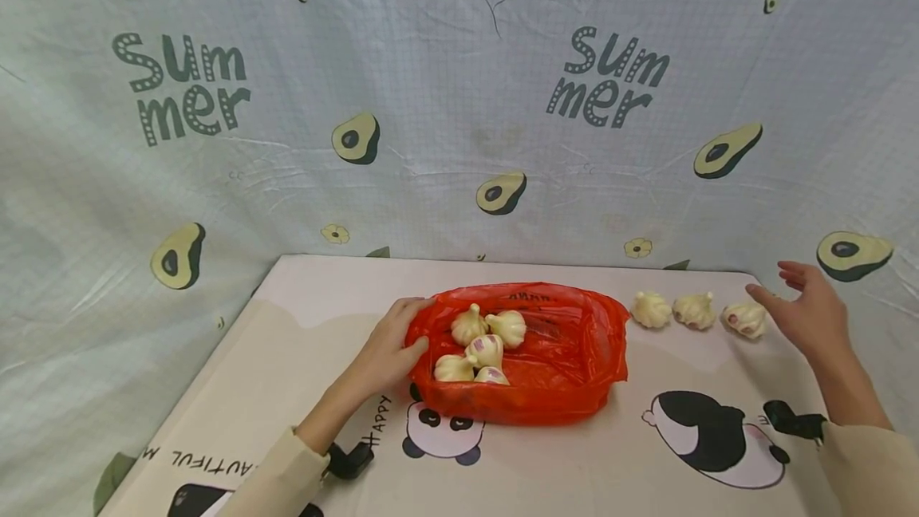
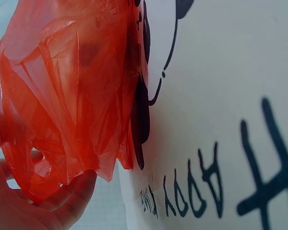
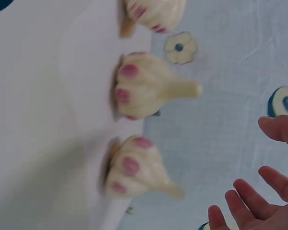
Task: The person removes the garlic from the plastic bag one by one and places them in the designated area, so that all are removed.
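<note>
A red plastic bag [image 1: 546, 401] lies spread wide on the table, its mouth facing up. Several garlic bulbs [image 1: 469, 325] sit in its left half. At the bag's left end, my left hand [image 1: 393, 345] holds the rim; in the left wrist view its fingers [image 2: 79, 196] curl round the thin plastic [image 2: 62, 96]. Three more bulbs stand in a row right of the bag, the outermost garlic bulb [image 1: 745, 319] nearest to my right hand [image 1: 811, 313]. That hand is raised beside it, fingers spread and nothing in them, also in the right wrist view.
The white table [image 1: 316, 294] carries printed panda [image 1: 443, 429] and dog [image 1: 718, 437] drawings. Behind it hangs a pale curtain [image 1: 431, 62] with avocado prints, reaching round both sides. Black wrist straps [image 1: 793, 420] show near both sleeves.
</note>
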Available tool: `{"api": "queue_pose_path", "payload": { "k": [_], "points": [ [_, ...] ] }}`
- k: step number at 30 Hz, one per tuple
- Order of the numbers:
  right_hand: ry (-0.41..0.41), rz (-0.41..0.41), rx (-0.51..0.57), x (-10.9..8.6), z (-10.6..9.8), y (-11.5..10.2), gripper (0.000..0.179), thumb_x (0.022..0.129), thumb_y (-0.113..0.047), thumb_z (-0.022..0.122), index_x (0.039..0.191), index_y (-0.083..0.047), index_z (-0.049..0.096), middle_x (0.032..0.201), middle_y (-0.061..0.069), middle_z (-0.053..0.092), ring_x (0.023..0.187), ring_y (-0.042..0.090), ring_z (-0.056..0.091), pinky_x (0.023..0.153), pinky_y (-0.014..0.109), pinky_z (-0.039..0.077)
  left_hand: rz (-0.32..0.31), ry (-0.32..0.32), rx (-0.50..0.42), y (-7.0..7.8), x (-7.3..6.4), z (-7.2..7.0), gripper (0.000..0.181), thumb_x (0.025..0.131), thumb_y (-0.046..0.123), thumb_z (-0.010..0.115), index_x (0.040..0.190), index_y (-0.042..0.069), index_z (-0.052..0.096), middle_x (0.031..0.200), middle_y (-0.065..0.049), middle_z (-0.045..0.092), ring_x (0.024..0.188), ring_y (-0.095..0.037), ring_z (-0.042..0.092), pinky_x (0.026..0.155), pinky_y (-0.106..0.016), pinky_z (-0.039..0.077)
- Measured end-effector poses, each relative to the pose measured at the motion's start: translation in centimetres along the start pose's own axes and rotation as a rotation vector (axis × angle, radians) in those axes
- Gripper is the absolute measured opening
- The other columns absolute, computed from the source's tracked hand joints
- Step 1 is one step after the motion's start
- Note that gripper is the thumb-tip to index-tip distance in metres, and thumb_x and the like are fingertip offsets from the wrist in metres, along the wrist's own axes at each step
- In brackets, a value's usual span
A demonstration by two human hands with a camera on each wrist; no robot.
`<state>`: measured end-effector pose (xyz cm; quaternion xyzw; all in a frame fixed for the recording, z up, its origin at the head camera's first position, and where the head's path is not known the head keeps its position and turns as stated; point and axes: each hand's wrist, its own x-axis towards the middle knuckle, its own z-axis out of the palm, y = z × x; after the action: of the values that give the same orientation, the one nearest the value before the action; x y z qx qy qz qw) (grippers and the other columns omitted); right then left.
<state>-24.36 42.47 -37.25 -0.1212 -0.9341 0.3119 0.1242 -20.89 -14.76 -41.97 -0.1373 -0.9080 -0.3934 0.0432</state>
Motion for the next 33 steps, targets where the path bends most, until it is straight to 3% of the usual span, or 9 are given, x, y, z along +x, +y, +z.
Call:
{"api": "queue_pose_path", "payload": {
  "k": [6,10,11,15,17,27,33],
  "points": [
    [0.03,-0.096,0.057,-0.7,0.0,-3.6,0.078,0.103,-0.044,0.056,0.158,0.004,0.028,0.159,0.036,0.034,0.144,0.055,0.033,0.115,0.071,0.034,0.006,0.005,-0.002,0.0,0.0,-0.1,0.057,0.096,0.01,0.061,0.152,0.015,0.049,0.154,-0.011,0.048,0.141,-0.034,0.051,0.106,-0.057,0.053],
    [0.029,-0.158,0.111,-1.6,0.3,-5.9,0.075,0.103,-0.042,0.058,0.159,-0.001,0.031,0.159,0.031,0.038,0.144,0.05,0.035,0.123,0.059,0.033,0.0,0.007,-0.006,0.1,0.0,-0.1,0.057,0.097,0.01,0.062,0.152,0.016,0.049,0.154,-0.011,0.048,0.141,-0.033,0.05,0.106,-0.057,0.054],
    [0.031,-0.173,0.118,-1.7,0.4,-6.4,0.074,0.102,-0.042,0.059,0.159,-0.002,0.032,0.159,0.03,0.039,0.144,0.048,0.036,0.125,0.05,0.035,-0.001,0.005,-0.006,0.1,0.0,-0.1,0.057,0.097,0.01,0.062,0.152,0.016,0.049,0.154,-0.01,0.047,0.141,-0.033,0.05,0.106,-0.056,0.054],
    [0.048,-0.263,0.131,-2.5,0.8,-8.4,0.07,0.101,-0.038,0.063,0.157,-0.004,0.037,0.154,0.026,0.045,0.139,0.041,0.042,0.108,0.011,0.041,0.002,0.003,-0.009,0.1,0.1,-0.1,0.057,0.097,0.01,0.062,0.152,0.016,0.049,0.154,-0.01,0.048,0.141,-0.033,0.05,0.105,-0.057,0.054],
    [0.051,-0.308,0.141,-2.9,1.1,-9.4,0.068,0.101,-0.036,0.065,0.155,-0.005,0.039,0.152,0.024,0.047,0.137,0.04,0.044,0.093,0.001,0.038,0.003,0.003,-0.008,0.1,0.1,-0.1,0.057,0.096,0.01,0.062,0.152,0.016,0.05,0.154,-0.01,0.048,0.141,-0.033,0.051,0.105,-0.057,0.054],
    [0.011,-0.448,0.211,-4.8,3.6,-14.1,0.064,0.097,-0.024,0.072,0.151,-0.004,0.044,0.15,0.023,0.05,0.13,0.043,0.052,0.084,-0.006,0.036,0.005,0.005,-0.016,0.1,0.0,-0.2,0.057,0.096,0.009,0.062,0.151,0.015,0.05,0.153,-0.011,0.048,0.141,-0.033,0.051,0.106,-0.057,0.053],
    [-0.053,-0.531,0.259,-6.0,5.0,-16.6,0.062,0.095,-0.019,0.075,0.148,-0.004,0.047,0.148,0.021,0.052,0.127,0.04,0.058,0.086,-0.006,0.037,0.028,0.004,-0.01,0.1,0.0,-0.2,0.056,0.096,0.009,0.061,0.151,0.014,0.05,0.152,-0.011,0.049,0.139,-0.033,0.052,0.106,-0.056,0.054]
  ]
}}
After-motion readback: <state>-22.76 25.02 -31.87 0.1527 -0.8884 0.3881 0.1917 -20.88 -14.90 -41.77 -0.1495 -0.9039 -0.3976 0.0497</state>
